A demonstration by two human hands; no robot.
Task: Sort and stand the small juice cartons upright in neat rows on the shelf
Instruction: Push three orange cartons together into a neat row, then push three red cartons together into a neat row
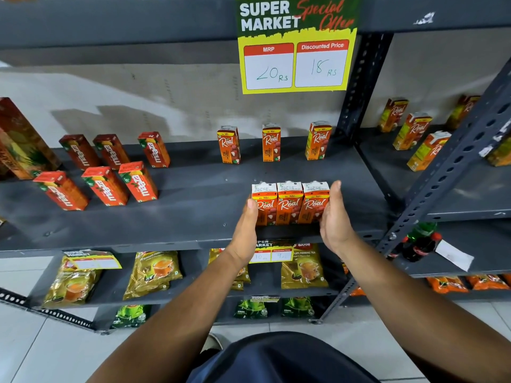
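Far to the left of my grips, six red Maaza cartons (110,170) are standing in two loose rows on the grey shelf (193,211). Coming across, my left hand (246,230) is pressing flat against the left side of a block of three orange Real cartons (289,203). They are standing upright, touching side by side, near the shelf's front edge. My right hand (336,217) is pressing on the block's right side, so I am clamping all three between two open palms. Behind the grips, three more Real cartons (271,142) are standing apart along the back. Above them a yellow price sign (296,45) is hanging. Right of my grips, further cartons (412,131) are sitting in the next bay.
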